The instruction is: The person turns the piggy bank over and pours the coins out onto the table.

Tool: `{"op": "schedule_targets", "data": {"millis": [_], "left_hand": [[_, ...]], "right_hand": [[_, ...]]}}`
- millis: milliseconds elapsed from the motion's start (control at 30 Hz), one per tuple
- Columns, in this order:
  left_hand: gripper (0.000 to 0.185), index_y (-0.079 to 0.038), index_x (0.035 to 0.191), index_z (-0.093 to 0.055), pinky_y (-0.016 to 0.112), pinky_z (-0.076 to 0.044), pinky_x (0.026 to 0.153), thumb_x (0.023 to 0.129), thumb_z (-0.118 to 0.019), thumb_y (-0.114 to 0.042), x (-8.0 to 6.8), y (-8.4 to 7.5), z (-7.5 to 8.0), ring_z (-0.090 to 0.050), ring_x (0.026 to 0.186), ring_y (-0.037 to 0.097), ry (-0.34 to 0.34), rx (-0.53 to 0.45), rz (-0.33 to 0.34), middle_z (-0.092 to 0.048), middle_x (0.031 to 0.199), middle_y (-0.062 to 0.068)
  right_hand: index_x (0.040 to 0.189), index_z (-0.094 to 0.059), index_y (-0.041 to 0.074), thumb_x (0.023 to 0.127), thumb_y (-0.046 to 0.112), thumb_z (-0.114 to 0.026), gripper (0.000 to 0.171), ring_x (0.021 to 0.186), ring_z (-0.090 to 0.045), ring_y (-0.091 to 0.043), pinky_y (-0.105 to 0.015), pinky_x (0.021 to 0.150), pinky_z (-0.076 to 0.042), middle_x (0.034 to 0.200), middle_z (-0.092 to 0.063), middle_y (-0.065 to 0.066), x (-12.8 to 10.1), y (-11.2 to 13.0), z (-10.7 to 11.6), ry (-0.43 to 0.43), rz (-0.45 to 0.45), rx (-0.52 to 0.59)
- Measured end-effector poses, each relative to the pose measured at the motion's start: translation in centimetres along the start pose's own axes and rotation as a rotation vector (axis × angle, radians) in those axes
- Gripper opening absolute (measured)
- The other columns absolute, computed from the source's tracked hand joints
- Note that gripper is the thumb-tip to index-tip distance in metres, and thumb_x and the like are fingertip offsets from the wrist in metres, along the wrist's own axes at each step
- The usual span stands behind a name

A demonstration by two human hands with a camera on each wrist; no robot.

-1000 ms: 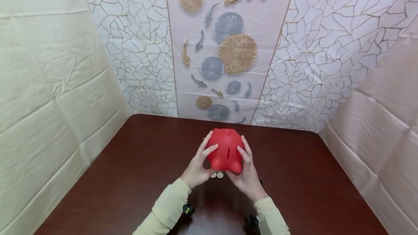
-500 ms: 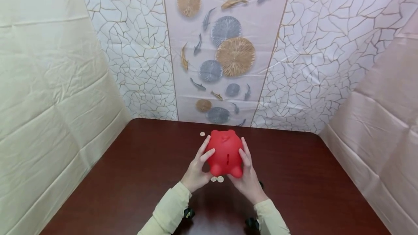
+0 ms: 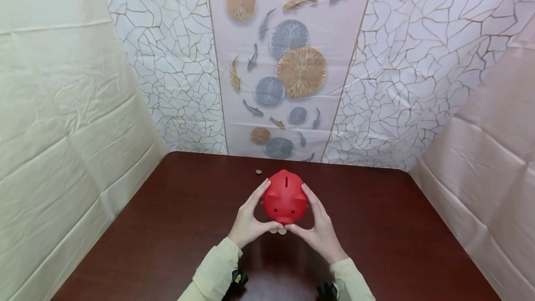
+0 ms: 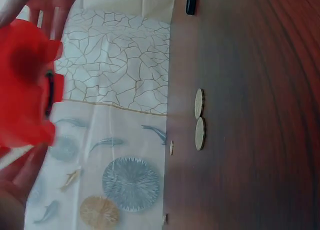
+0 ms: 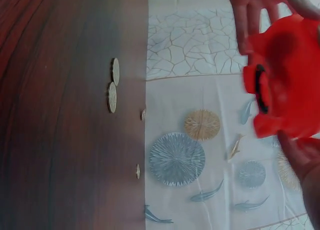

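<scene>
Here, at the lower centre of the head view, two cream sleeves lead up to the hands. The left hand and right hand grip a red pig bank from either side, fingers curled round its flanks, thumbs under its snout. The bank is held clear above the dark wooden desk, slot on top, at frame centre. Two coins lie touching on the desk directly below it. One more coin lies farther back, near the patterned wall.
</scene>
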State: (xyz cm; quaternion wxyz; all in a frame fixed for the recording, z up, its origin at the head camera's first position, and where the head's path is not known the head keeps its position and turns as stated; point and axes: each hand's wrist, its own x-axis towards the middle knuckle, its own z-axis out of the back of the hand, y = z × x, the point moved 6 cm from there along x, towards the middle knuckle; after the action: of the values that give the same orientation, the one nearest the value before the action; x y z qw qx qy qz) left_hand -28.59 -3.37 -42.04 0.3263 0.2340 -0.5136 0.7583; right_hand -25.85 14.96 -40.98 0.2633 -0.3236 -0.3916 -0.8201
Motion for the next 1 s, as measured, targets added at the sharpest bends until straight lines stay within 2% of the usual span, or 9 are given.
{"op": "schedule_targets", "data": {"millis": [100,200,333,433,567,667,800,933,1000], "left_hand": [[0.091,-0.028,0.147,-0.040,0.034,-0.059,0.084,0.070,-0.087,-0.030,0.0,0.6,-0.1,-0.066,0.102,0.018,-0.021,0.027,0.126,-0.058,0.137,0.004],[0.080,-0.029,0.144,-0.047,0.030,-0.059,0.072,0.074,-0.083,-0.039,-0.3,1.3,-0.2,-0.067,0.083,0.015,-0.038,0.052,0.256,-0.069,0.119,0.004],[0.068,-0.021,0.137,-0.056,0.022,-0.056,0.067,0.078,-0.078,-0.048,-0.5,1.9,-0.4,-0.067,0.073,0.012,-0.048,0.111,0.363,-0.074,0.105,0.005],[0.066,-0.018,0.133,-0.060,0.023,-0.057,0.072,0.079,-0.073,-0.054,-0.4,2.1,-0.4,-0.071,0.080,0.012,-0.045,0.143,0.415,-0.075,0.105,0.004],[0.064,-0.020,0.130,-0.063,0.028,-0.058,0.075,0.080,-0.070,-0.059,-0.3,2.4,-0.6,-0.073,0.082,0.017,-0.012,0.137,0.510,-0.076,0.102,0.003],[0.065,-0.021,0.129,-0.064,0.025,-0.055,0.068,0.080,-0.066,-0.064,-0.2,2.9,-0.7,-0.071,0.065,0.019,0.033,0.131,0.580,-0.076,0.080,0.002],[0.066,-0.019,0.124,-0.067,0.023,-0.050,0.056,0.082,-0.060,-0.069,-0.1,3.7,-0.7,-0.064,0.045,0.022,0.079,0.119,0.654,-0.063,0.051,-0.002],[0.064,-0.020,0.118,-0.071,0.026,-0.051,0.054,0.083,-0.055,-0.071,0.2,4.1,-0.7,-0.063,0.043,0.023,0.115,0.084,0.710,-0.062,0.050,-0.001],[0.062,-0.021,0.109,-0.074,0.028,-0.051,0.054,0.083,-0.053,-0.073,0.4,4.2,-0.7,-0.064,0.044,0.027,0.129,0.066,0.734,-0.063,0.051,0.000]], "right_hand": [[0.150,-0.036,0.018,0.068,0.020,-0.088,0.097,0.111,-0.063,-0.020,-0.022,0.089,-0.054,0.141,-0.053,-0.008,0.1,-0.6,-0.3,0.020,-0.134,0.002],[0.148,-0.038,0.020,0.074,0.029,-0.084,0.088,0.104,-0.066,-0.020,-0.036,0.084,-0.058,0.134,-0.060,-0.007,-0.1,-1.3,-0.7,0.046,-0.260,-0.023],[0.144,-0.044,0.017,0.080,0.039,-0.078,0.075,0.096,-0.068,-0.022,-0.043,0.082,-0.058,0.122,-0.067,-0.011,-0.3,-1.8,-1.1,0.077,-0.347,-0.102],[0.141,-0.047,0.012,0.084,0.043,-0.072,0.070,0.092,-0.070,-0.025,-0.043,0.082,-0.058,0.113,-0.071,-0.013,-0.3,-2.2,-1.3,0.111,-0.396,-0.139],[0.139,-0.050,0.010,0.088,0.047,-0.066,0.064,0.088,-0.071,-0.025,-0.043,0.082,-0.059,0.103,-0.073,-0.012,-0.4,-2.6,-1.3,0.163,-0.432,-0.176],[0.133,-0.056,0.009,0.090,0.047,-0.063,0.057,0.076,-0.069,-0.020,-0.039,0.077,-0.058,0.082,-0.073,-0.007,-0.2,-2.6,-1.1,0.188,-0.426,-0.220],[0.125,-0.062,0.008,0.092,0.048,-0.060,0.051,0.062,-0.061,-0.011,-0.034,0.071,-0.054,0.054,-0.057,0.003,0.1,-2.4,-0.9,0.230,-0.431,-0.242],[0.121,-0.064,0.006,0.093,0.046,-0.059,0.049,0.056,-0.055,-0.007,-0.035,0.072,-0.054,0.048,-0.050,0.006,0.3,-2.2,-0.7,0.239,-0.436,-0.253],[0.121,-0.065,0.006,0.093,0.046,-0.059,0.049,0.055,-0.055,-0.008,-0.037,0.073,-0.054,0.048,-0.050,0.006,0.4,-2.1,-0.7,0.240,-0.440,-0.264]]}}
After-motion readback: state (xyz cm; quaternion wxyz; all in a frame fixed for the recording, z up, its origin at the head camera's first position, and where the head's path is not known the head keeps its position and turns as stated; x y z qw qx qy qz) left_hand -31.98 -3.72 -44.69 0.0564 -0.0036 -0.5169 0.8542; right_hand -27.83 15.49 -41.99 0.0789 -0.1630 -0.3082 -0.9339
